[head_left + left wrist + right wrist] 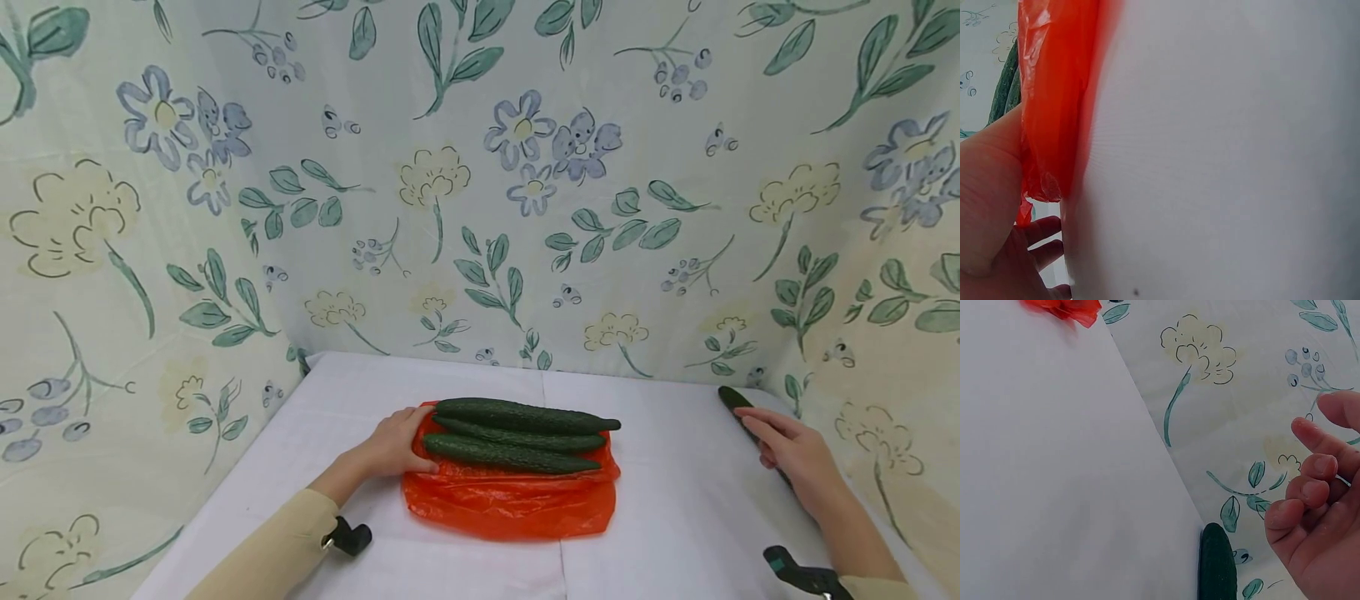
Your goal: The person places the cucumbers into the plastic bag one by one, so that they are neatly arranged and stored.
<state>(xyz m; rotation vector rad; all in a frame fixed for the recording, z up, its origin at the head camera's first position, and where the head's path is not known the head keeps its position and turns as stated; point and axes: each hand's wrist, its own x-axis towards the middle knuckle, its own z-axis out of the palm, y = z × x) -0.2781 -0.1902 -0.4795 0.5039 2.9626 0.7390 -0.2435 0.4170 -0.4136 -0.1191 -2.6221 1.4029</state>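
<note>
Three dark green cucumbers [517, 454] lie side by side on a red plastic bag [510, 508], whose loose front part spreads over the table. My left hand [393, 446] rests against the bag's left end, thumb toward the front and fingers toward the back. In the left wrist view the thumb side touches the bag [1054, 106], and the fingers [1044, 231] extend below it. My right hand [795, 454] is over a separate cucumber [731, 400] at the table's right edge. The right wrist view shows this hand's loosely bent fingers apart from that cucumber [1217, 565], holding nothing.
A white cloth covers the table [675, 492]. Flower-printed curtain [480, 183] stands behind it and along both sides, close to the single cucumber. A dark wrist device [348, 536] sits at the left sleeve, and another [802, 575] at the right.
</note>
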